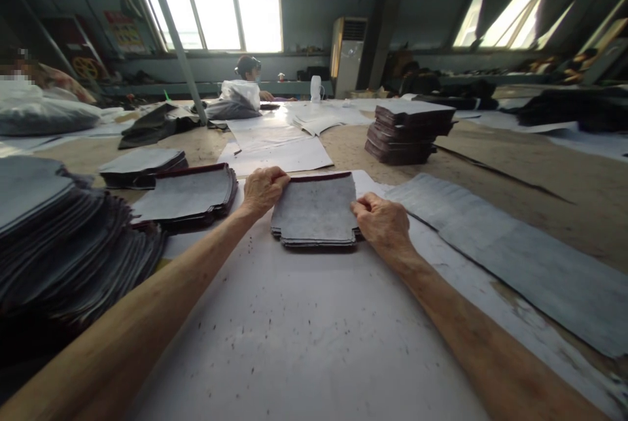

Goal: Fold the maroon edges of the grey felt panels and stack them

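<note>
Directly in front of me lies a small stack of cut panels (316, 208), grey on top with a dark red strip along the far edge. My left hand (265, 191) is closed at the stack's far left corner, its fingers curled over the edge. At the right edge, my right hand (385, 219) pinches the top panel between thumb and fingers. How many layers each hand grips is hidden. Left of my left hand sits another stack of similar panels (189, 195), also red-edged, with a smaller grey-topped stack (142, 163) behind it.
A tall pile of grey-backed pieces (78, 238) fans out at the left. Long grey strips (515, 261) run along the right. Farther back stand a dark red stack (409, 133), white sheets (284, 154) and a metal pole (174, 35). Another person (248, 69) sits across the table.
</note>
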A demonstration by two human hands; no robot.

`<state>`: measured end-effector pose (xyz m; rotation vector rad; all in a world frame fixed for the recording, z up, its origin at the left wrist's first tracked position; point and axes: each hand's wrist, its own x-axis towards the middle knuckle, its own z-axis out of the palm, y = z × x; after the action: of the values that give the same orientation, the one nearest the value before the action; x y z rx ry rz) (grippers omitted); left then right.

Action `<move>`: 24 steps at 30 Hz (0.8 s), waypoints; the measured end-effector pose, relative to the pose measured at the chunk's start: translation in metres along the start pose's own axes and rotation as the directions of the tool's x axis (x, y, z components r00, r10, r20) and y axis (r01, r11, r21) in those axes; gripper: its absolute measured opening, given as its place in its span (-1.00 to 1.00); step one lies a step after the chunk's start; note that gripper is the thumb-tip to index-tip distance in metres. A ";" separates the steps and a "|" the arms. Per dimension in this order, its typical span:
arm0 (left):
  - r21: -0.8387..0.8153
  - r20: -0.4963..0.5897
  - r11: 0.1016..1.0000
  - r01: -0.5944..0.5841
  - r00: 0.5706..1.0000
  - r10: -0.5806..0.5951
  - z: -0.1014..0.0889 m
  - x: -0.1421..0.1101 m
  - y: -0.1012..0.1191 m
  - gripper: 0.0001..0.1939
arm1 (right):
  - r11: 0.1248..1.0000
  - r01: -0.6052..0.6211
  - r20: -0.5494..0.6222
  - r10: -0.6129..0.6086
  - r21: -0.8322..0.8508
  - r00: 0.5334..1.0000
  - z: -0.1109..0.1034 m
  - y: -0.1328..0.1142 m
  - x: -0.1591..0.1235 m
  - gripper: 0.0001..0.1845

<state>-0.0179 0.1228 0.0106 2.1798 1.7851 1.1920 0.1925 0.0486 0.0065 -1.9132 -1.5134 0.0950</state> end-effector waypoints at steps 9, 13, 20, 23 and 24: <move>0.052 -0.093 0.999 -0.005 0.996 0.009 0.001 -0.004 -0.001 -0.80 | 0.995 -0.049 -0.008 0.048 -0.086 0.999 0.005 -0.001 0.000 -0.85; 0.053 -0.115 0.996 -0.066 0.991 0.072 -0.011 -0.019 0.019 -0.71 | 0.992 -0.071 -0.058 0.066 -0.100 0.996 0.003 -0.001 -0.003 -0.75; 0.002 0.177 0.898 -0.441 0.884 0.434 -0.015 -0.102 0.066 -0.68 | 0.987 0.022 -0.103 -0.038 -0.157 0.994 -0.010 -0.003 -0.006 -0.71; 0.047 0.179 0.824 -0.565 0.816 0.549 -0.008 -0.128 0.073 -0.70 | 0.975 0.101 -0.055 -0.114 -0.197 0.992 -0.026 -0.007 -0.012 -0.73; 0.067 0.161 0.800 -0.596 0.798 0.581 -0.007 -0.133 0.073 -0.70 | 0.969 0.125 -0.024 -0.133 -0.213 0.991 -0.032 -0.007 -0.015 -0.75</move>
<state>0.0340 -0.0173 -0.0144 2.9331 1.1625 0.9995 0.1962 0.0212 0.0300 -1.9606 -1.6735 -0.1656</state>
